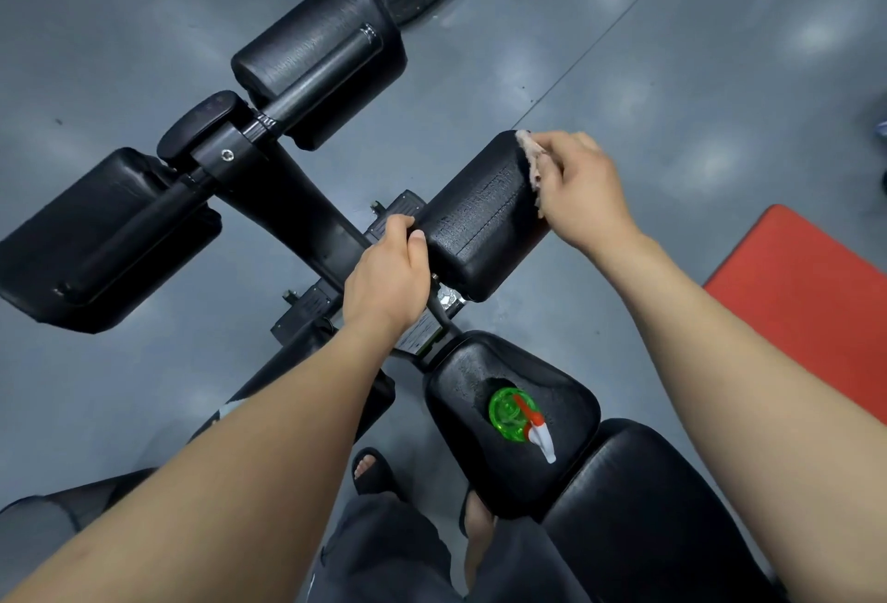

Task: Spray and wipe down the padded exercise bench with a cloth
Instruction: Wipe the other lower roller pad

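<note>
Where the glossy grey floor shows pale patches of reflected light and a thin diagonal seam, a black exercise bench stands, its padded rollers branching off a central post. A red mat lies on the floor to the right. On the seat pad near the person a green spray bottle stands upright. The left hand grips the inner end of the nearest roller pad, fingers curled over it and thumb against its side. At the pad's outer end the right hand holds a pinkish cloth under curled fingers, pressing it on the vinyl, with only its edge showing.
</note>
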`<state>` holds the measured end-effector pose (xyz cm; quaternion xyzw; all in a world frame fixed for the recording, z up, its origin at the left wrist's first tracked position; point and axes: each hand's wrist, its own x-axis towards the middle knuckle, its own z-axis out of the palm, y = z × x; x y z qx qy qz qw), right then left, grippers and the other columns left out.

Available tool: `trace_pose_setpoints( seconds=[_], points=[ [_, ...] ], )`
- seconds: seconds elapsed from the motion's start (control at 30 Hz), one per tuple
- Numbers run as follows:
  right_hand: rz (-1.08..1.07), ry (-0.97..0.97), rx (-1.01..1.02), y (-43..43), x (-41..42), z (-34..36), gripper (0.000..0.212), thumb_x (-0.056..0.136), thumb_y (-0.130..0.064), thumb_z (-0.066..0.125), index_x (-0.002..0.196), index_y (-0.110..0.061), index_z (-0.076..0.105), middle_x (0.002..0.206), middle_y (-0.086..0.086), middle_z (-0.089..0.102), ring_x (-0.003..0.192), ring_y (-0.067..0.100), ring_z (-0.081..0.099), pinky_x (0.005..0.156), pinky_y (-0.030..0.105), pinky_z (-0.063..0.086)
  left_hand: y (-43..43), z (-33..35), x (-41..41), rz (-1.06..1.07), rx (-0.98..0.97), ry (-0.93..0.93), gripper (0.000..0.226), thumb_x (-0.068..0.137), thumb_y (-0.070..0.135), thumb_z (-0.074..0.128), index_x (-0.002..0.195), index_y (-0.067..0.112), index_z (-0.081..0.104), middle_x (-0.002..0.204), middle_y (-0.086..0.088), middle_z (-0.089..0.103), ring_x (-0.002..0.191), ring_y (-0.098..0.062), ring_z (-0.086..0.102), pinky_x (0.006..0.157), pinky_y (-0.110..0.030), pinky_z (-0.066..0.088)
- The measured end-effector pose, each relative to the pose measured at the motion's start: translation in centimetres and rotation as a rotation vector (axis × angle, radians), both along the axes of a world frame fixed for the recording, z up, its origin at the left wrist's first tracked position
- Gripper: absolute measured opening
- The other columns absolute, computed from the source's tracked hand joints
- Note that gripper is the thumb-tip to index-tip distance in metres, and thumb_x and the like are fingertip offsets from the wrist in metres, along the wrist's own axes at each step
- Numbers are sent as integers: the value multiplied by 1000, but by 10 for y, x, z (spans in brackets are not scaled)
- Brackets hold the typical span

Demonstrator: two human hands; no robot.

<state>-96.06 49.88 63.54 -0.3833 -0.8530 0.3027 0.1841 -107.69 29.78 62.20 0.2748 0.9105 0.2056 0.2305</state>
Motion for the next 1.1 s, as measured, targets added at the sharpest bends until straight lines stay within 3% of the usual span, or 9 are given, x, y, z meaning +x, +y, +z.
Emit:
trace_pose_setpoints(
  seconds=[0.1, 0.2, 0.33, 0.6, 0.67, 0.73, 0.77, 0.9, 1.1],
  points=[
    [-36, 28, -141, 0, -2, 3, 17, 102, -17, 50, 104, -25, 65, 88, -7, 62, 68, -8, 60, 70, 12, 43, 0, -1, 0, -2, 5, -4, 35, 105, 46, 21, 130, 32, 41, 106, 3, 68, 102, -26, 59, 90, -46, 47],
    [-143, -84, -142, 3, 3, -5, 8, 99, -21, 54, 103, -22, 61, 116, 1, 47, 110, 14, 58, 92, 20, 39, -1, -1, 0, -3, 7, 4, 34, 105, 45, 21, 129, 32, 42, 105, 3, 67, 101, -25, 58, 88, -44, 46],
    [-119, 10, -105, -1, 12, -8, 35, 100, -17, 51, 135, -22, 54, 129, 4, 40, 94, 18, 55, 90, 24, 39, -1, 0, 0, 2, 1, 13, 36, 106, 45, 22, 132, 31, 42, 100, 6, 63, 96, -22, 54, 84, -41, 43],
    [322, -104, 140, -20, 21, -21, 53, 96, -20, 65, 146, -10, 50, 122, 15, 46, 104, 32, 55, 91, 36, 50, -1, -1, 0, -8, 3, 30, 36, 107, 43, 23, 133, 28, 43, 98, 6, 60, 93, -21, 52, 82, -40, 41],
    [316, -80, 191, -16, 16, -18, 44, 98, -16, 62, 140, -7, 54, 116, 15, 47, 101, 23, 58, 86, 33, 50, -1, -1, 0, -9, -1, 25, 36, 107, 44, 23, 133, 28, 43, 99, 6, 60, 95, -22, 54, 82, -41, 42],
    [231, -56, 186, -6, 10, -13, 31, 102, -14, 55, 132, -5, 56, 111, 9, 44, 94, -5, 55, 79, 14, 41, 0, -1, 0, -11, 2, 23, 36, 107, 44, 23, 132, 28, 43, 103, 3, 64, 99, -25, 57, 84, -42, 44],
    [177, -64, 173, 2, 8, -14, 28, 104, -14, 51, 129, -4, 57, 113, 10, 43, 92, -5, 55, 75, 10, 37, 0, -1, 0, -11, 4, 22, 36, 107, 44, 24, 132, 28, 43, 106, 1, 65, 100, -26, 58, 84, -42, 45],
    [-14, -128, 157, 20, 0, -26, 28, 103, -17, 48, 127, -9, 60, 124, 15, 50, 105, 37, 52, 85, 22, 32, -1, -1, -1, -10, 7, 25, 34, 107, 44, 25, 130, 28, 44, 109, 1, 67, 101, -25, 60, 83, -42, 45],
    [38, -76, 255, -10, 2, -37, 48, 94, -4, 49, 142, -7, 55, 108, 13, 55, 92, 36, 49, 86, 30, 32, -1, -3, -1, -6, 19, 21, 35, 106, 46, 26, 132, 30, 44, 131, 3, 62, 109, -24, 60, 91, -45, 48]
  ],
)
